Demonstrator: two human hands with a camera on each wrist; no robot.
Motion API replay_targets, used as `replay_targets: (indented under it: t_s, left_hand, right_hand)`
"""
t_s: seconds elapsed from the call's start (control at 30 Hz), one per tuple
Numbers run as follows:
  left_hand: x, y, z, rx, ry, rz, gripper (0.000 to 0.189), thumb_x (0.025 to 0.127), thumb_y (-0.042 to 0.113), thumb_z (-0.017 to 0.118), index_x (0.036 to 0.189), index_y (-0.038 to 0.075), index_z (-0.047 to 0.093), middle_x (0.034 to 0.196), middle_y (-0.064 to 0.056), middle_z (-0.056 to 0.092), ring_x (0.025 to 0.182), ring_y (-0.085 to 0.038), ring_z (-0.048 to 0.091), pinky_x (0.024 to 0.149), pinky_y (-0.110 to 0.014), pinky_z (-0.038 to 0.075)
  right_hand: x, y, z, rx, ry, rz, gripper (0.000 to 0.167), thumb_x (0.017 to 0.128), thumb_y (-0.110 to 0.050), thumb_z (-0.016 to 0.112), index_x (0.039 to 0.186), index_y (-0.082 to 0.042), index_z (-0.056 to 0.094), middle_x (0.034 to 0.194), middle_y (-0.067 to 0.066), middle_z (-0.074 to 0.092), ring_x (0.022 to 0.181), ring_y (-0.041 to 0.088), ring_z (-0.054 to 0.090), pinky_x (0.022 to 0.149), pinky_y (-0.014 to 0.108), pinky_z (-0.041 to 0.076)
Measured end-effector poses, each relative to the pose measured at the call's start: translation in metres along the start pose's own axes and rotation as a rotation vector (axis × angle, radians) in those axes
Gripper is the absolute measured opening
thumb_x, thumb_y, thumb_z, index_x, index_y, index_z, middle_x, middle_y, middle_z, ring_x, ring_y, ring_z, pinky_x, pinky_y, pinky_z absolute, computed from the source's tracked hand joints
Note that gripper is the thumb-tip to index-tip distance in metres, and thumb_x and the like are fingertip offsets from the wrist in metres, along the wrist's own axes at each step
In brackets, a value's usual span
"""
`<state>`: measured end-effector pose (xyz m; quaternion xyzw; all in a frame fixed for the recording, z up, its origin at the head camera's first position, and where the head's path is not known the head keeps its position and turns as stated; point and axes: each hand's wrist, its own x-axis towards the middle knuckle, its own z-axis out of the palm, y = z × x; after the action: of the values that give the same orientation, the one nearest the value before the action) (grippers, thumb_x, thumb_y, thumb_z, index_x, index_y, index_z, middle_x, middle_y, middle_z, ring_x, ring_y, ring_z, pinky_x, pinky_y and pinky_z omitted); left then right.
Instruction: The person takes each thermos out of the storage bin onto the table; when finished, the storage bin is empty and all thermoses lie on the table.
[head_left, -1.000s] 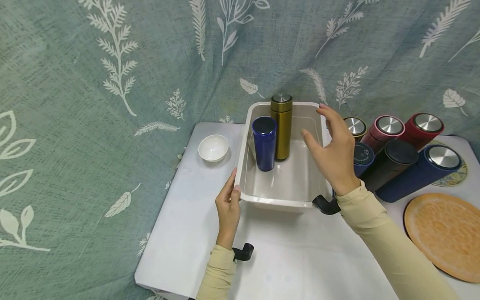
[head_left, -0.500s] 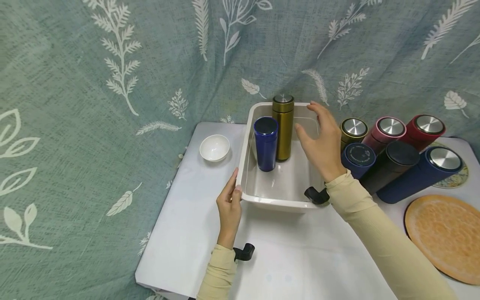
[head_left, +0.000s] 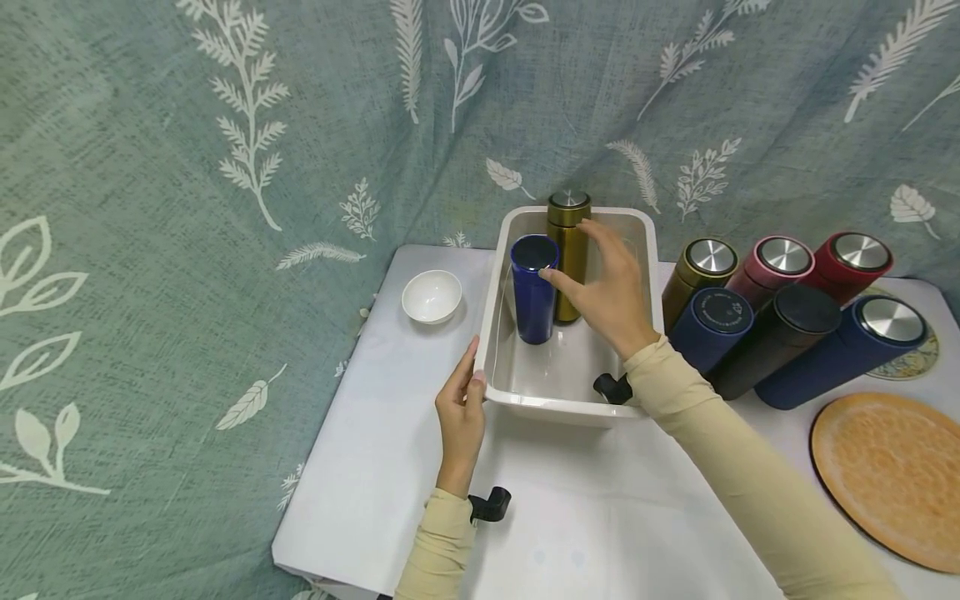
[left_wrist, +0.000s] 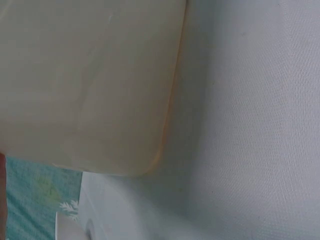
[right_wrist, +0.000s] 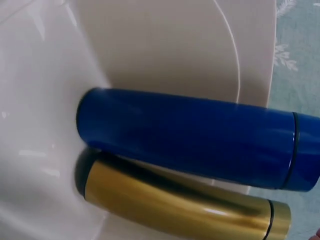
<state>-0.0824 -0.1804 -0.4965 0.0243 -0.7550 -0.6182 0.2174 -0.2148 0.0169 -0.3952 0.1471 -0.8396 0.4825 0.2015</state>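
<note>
A white plastic tub stands on the table, with two upright vacuum flasks inside. The blue flask has a dark lid; just behind it is the gold flask with a steel-topped lid. My left hand holds the tub's near-left corner, thumb and fingers at the rim. Over the tub reaches my right hand, thumb and fingers spread. Its thumb tip is at the blue flask's lid and its fingers are beside the gold flask's neck; contact cannot be told. In the right wrist view, both flasks lie across the picture.
Right of the tub stand several more flasks, among them a pink one, a red one, a black one and a large blue one. An orange round mat lies front right. A white bowl sits left.
My right hand has moved left, from the tub's right rim to the two flasks inside. My left hand stays at the tub's corner.
</note>
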Motion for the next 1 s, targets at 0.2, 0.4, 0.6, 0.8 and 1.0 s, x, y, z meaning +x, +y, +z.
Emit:
replay_targets:
  t_s: [0.2, 0.4, 0.6, 0.8, 1.0]
  left_hand:
    - [0.001, -0.001, 0.001, 0.006, -0.013, -0.013, 0.045, 0.102, 0.006, 0.048, 0.147, 0.009, 0.052, 0.09, -0.024, 0.059, 0.065, 0.0, 0.04, 0.063, -0.018, 0.041]
    - [0.002, -0.003, 0.002, 0.029, -0.003, -0.012, 0.046, 0.1, 0.001, 0.046, 0.145, 0.004, 0.053, 0.072, -0.011, 0.049, 0.063, 0.0, 0.039, 0.061, -0.016, 0.04]
    - [0.001, -0.003, 0.003, 0.006, -0.002, 0.005, 0.044, 0.102, 0.009, 0.049, 0.146, 0.014, 0.054, 0.079, -0.009, 0.054, 0.066, -0.002, 0.042, 0.063, -0.015, 0.041]
    - [0.001, -0.003, 0.002, 0.004, -0.007, 0.023, 0.044, 0.103, 0.012, 0.049, 0.146, 0.015, 0.054, 0.081, -0.015, 0.055, 0.065, -0.004, 0.042, 0.062, -0.016, 0.041]
    - [0.0, 0.019, 0.0, 0.047, -0.006, 0.001, 0.045, 0.1, 0.002, 0.046, 0.145, 0.003, 0.053, 0.083, -0.022, 0.057, 0.064, -0.012, 0.044, 0.062, -0.024, 0.046]
  right_hand:
    - [0.001, -0.002, 0.006, 0.036, -0.134, 0.164, 0.086, 0.074, -0.037, 0.089, 0.145, -0.007, 0.05, 0.148, 0.014, 0.054, 0.139, 0.033, 0.049, 0.116, 0.049, 0.038]
    - [0.004, -0.002, 0.013, 0.061, -0.215, 0.263, 0.089, 0.074, -0.038, 0.089, 0.148, -0.009, 0.047, 0.15, 0.014, 0.052, 0.14, 0.031, 0.048, 0.117, 0.049, 0.039]
    - [0.005, 0.001, 0.022, 0.105, -0.251, 0.302, 0.089, 0.073, -0.033, 0.09, 0.147, -0.009, 0.048, 0.147, 0.014, 0.055, 0.137, 0.031, 0.051, 0.116, 0.048, 0.04]
    - [0.005, 0.004, 0.026, 0.15, -0.251, 0.339, 0.087, 0.074, -0.034, 0.09, 0.146, -0.009, 0.048, 0.144, 0.014, 0.057, 0.136, 0.03, 0.053, 0.116, 0.046, 0.041]
    - [0.006, 0.003, 0.031, 0.178, -0.267, 0.347, 0.09, 0.075, -0.035, 0.089, 0.15, -0.01, 0.045, 0.145, 0.014, 0.057, 0.135, 0.03, 0.054, 0.114, 0.045, 0.044]
